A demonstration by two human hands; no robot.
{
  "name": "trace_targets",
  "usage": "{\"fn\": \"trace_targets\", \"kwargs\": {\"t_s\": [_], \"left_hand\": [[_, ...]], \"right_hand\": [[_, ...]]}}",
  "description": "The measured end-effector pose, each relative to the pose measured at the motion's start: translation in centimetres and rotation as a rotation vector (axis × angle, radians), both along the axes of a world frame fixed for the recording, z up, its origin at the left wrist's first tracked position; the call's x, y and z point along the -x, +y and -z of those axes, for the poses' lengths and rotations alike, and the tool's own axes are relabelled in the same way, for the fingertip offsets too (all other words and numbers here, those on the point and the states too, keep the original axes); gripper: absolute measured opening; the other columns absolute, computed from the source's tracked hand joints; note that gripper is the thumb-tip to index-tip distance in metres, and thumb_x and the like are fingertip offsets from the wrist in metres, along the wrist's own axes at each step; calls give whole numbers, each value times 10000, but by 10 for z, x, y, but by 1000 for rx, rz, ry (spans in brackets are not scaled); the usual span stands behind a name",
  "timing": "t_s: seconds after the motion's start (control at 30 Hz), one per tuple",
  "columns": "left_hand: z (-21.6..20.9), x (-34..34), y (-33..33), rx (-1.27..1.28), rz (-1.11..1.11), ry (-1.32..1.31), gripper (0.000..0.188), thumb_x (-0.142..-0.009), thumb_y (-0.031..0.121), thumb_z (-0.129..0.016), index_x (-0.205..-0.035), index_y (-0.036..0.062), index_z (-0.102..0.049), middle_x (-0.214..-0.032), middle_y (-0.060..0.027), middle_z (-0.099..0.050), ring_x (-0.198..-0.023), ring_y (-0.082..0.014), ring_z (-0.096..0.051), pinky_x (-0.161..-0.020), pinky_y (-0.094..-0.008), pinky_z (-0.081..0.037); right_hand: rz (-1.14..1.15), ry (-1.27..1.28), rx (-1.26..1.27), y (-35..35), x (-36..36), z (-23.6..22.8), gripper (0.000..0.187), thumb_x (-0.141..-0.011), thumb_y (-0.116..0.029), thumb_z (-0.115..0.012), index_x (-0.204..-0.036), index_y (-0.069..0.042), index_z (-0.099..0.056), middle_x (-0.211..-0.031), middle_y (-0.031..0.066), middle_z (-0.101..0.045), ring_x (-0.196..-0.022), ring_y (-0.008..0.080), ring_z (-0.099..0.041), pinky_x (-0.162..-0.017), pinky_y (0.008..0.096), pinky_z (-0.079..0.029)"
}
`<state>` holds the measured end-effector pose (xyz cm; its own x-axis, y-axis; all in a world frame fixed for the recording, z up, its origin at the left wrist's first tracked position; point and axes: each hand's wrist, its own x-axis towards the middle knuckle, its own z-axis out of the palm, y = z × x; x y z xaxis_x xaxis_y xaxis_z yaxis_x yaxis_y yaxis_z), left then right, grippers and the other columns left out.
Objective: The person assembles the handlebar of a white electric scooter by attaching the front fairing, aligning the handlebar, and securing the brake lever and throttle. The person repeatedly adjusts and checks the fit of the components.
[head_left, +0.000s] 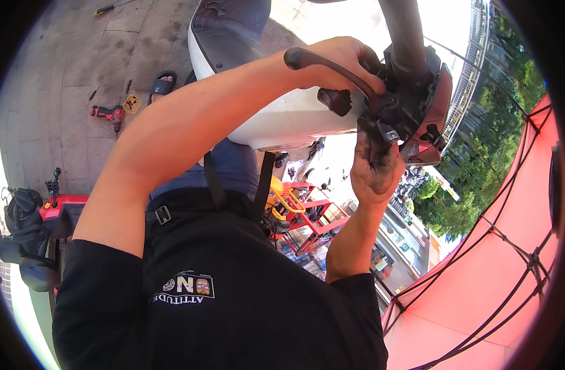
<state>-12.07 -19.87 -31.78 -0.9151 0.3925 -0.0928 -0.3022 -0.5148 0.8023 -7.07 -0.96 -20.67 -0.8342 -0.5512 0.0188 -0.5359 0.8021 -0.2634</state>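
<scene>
Both hands work at a scooter's handlebar assembly (412, 92) in the upper right. My left hand (347, 58) reaches over the black brake lever (338, 63), its fingers curled in beside the assembly. Their tips are partly hidden, and what they grip does not show. Below it, my right hand (378, 172), smudged dark with grime, closes around a black housing piece (374, 139) with a small shiny metal part at its end. A black knob-like part (334, 101) sits under the lever. The white scooter body (288, 117) lies behind my left forearm.
On the paving at left lie a red and black power drill (108, 114), a small tray of fasteners (132, 103) and a slipper (163, 84). A red metal rack (313, 216) stands below my right hand. Red canopy fabric (480, 296) with black poles fills the right.
</scene>
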Motion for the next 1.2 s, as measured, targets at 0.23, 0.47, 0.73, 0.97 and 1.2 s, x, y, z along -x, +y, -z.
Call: {"fn": "trace_targets", "kwargs": {"t_s": [0.23,0.47,0.73,0.97,1.2], "left_hand": [[11,3,-3,-58,-268,106,620,-784,352,-800,-1232,-39,-627,-1003,-146,-707,-794,-192,-683,-687,-295,-540],[81,-73,-45,-40,-425,-255,352,-944,199,-663,-1239,11,-632,-1012,-39,-687,-878,-125,-625,-797,-272,-516],[145,-176,-128,349,-159,-603,381,-971,210,-630,-1287,-2,-594,-1137,-71,-669,-939,-123,-631,-832,-290,-519],[96,-85,-229,714,-170,-302,462,-958,260,-637,-1342,15,-558,-1229,-127,-651,-1031,-180,-635,-877,-327,-514],[71,48,-210,708,26,510,617,-898,161,-700,-1439,14,-444,-1338,-145,-567,-1134,-237,-598,-942,-362,-505]], "right_hand": [[-107,195,-23,12,-1,10,646,-827,40,-748,-1381,39,-415,-1064,189,-733,-924,242,-737,-844,288,-525],[356,-88,62,4,-6,7,322,-957,-114,-660,-1237,38,-612,-1165,127,-704,-1048,197,-667,-944,305,-498],[350,134,403,3,-22,27,355,-810,8,-754,-1144,52,-641,-990,150,-711,-888,245,-692,-822,343,-531],[306,608,470,-27,-58,11,515,-799,-109,-761,-1261,0,-560,-1210,212,-632,-1098,350,-631,-936,414,-515],[853,808,562,-117,-202,79,404,-846,-119,-683,-1222,-11,-582,-1131,197,-647,-1034,332,-641,-890,395,-525]]}}
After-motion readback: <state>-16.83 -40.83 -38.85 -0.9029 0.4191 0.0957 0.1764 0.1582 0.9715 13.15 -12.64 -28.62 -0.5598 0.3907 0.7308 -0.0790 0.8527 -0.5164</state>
